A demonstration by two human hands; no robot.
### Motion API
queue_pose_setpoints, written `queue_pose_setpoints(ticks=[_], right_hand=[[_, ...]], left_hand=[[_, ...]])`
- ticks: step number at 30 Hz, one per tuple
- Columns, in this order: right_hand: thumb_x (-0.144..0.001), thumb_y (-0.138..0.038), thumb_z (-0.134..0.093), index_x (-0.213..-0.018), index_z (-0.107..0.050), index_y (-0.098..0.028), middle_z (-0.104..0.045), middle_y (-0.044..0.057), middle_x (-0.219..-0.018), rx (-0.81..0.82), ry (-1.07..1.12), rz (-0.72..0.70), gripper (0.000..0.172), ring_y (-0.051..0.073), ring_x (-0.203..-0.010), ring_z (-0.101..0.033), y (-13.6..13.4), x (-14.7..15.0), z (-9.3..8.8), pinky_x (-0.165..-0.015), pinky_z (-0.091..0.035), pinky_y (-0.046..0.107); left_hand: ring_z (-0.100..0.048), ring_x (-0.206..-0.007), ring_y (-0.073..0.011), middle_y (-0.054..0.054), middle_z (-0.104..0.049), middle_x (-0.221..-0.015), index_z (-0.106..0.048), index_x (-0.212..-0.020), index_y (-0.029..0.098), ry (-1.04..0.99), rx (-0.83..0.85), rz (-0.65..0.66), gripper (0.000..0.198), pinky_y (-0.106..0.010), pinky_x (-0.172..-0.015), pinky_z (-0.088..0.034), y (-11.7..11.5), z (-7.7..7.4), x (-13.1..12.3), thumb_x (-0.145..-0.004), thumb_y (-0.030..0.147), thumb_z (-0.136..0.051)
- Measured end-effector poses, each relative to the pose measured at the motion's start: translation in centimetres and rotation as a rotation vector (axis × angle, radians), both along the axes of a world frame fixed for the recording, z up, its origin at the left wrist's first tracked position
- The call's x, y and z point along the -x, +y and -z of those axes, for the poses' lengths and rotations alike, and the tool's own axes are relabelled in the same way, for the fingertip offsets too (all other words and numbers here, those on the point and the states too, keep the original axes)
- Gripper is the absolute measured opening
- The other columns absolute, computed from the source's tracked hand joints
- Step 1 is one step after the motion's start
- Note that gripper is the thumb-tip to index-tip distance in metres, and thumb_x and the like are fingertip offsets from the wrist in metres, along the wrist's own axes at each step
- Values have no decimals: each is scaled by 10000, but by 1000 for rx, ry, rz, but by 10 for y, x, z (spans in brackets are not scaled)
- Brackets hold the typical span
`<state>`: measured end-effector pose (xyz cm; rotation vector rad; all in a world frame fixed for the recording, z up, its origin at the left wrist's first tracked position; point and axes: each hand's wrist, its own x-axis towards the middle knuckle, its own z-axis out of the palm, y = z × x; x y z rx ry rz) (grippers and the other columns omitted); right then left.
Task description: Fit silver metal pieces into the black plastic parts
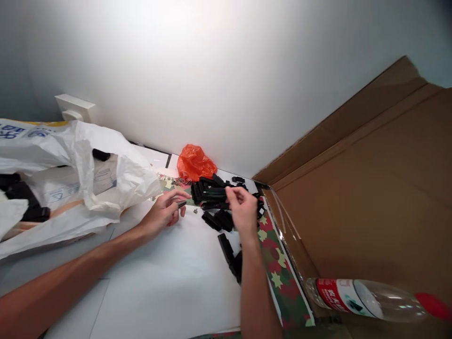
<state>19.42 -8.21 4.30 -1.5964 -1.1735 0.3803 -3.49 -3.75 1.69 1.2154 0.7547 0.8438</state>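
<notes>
My left hand (pixel 165 210) is over the white sheet, its fingers curled around a small, slim dark piece (pixel 181 204) with a pointed end; its kind is unclear. My right hand (pixel 243 205) pinches the right end of a long black plastic piece (pixel 214 192) between thumb and fingertips. That piece lies level above a pile of similar black parts (pixel 212 220). Between the hands, a tiny metal bit (pixel 195 211) rests on the sheet. Two more black parts (pixel 228 249) lie near my right forearm, partly hidden by it.
An orange plastic bag (pixel 195 162) sits crumpled against the wall. A torn white bag (pixel 102 174) with black parts inside lies at left. Small metal bits (pixel 176 181) cover part of the camouflage-patterned strip (pixel 277 268). Cardboard (pixel 374 174) and a red-capped bottle (pixel 395 301) are at right.
</notes>
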Motion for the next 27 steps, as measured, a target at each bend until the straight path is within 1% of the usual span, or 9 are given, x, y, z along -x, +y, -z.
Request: queue_pose_setpoints(ticks=[3,6,8,11,15,17,20,23,27], right_hand=[[-773,-729,-671,-775,-667,-166,-655,47,-588,79,-51,218,563,191,-527,-591,-7,-31,3,-505,-440,290],[-786,-711,-657,-947,-675,-153,-694,56,-637,103,-50,264,581,179,-500,-577,-18,-48,8,-528,-469,299],[-793,-696,-664,-999,-665,-156,-710,60,-671,124,-50,221,578,184,-524,-598,-28,-51,8,-559,-496,307],[-814,-692,-663,-919,-656,-179,-700,57,-688,195,-83,106,523,199,-593,-622,-49,-44,7,-573,-500,305],[-874,-581,-680,-893,-701,-223,-678,19,-720,492,-280,-155,359,196,-652,-612,-83,-20,7,-569,-463,286],[-858,-502,-710,-948,-726,-253,-674,6,-733,568,-386,-201,265,204,-666,-619,-98,-8,8,-569,-458,289],[-858,-374,-665,-1000,-731,-284,-720,16,-842,557,-468,-207,181,223,-744,-659,-109,6,8,-609,-485,304],[-886,-321,-604,-1045,-717,-282,-748,33,-972,532,-452,-220,198,235,-824,-679,-108,17,3,-678,-509,328],[-937,-342,-610,-1145,-707,-250,-751,59,-1061,414,-330,-307,247,242,-923,-678,-94,32,-6,-797,-532,348]], left_hand=[[-373,-398,-66,46,-564,-578,-658,-989,170,26,12,51,223,-207,-440,-299,0,4,0,-823,303,-593],[-382,-412,-61,38,-573,-633,-661,-943,175,41,27,64,205,-200,-433,-277,0,8,1,-777,245,-564],[-392,-428,-66,37,-567,-632,-662,-930,177,43,21,70,218,-199,-438,-272,0,10,2,-760,215,-531],[-394,-445,-73,38,-553,-616,-662,-908,177,41,-6,100,232,-203,-449,-271,1,12,1,-746,187,-497],[-385,-467,-83,38,-539,-608,-657,-878,175,66,-66,129,236,-218,-466,-281,-3,9,0,-721,173,-480],[-389,-483,-91,36,-537,-608,-659,-879,172,114,-109,144,234,-225,-478,-290,-7,4,0,-733,184,-477],[-430,-529,-105,29,-545,-629,-670,-890,174,189,-205,165,228,-224,-505,-313,-13,-2,0,-768,197,-480],[-492,-605,-121,12,-565,-692,-683,-922,175,207,-308,158,234,-224,-542,-346,-17,-4,3,-796,198,-487],[-441,-594,-107,0,-576,-802,-671,-1139,185,190,-354,199,318,-228,-553,-359,-19,-2,8,-915,298,-476]])
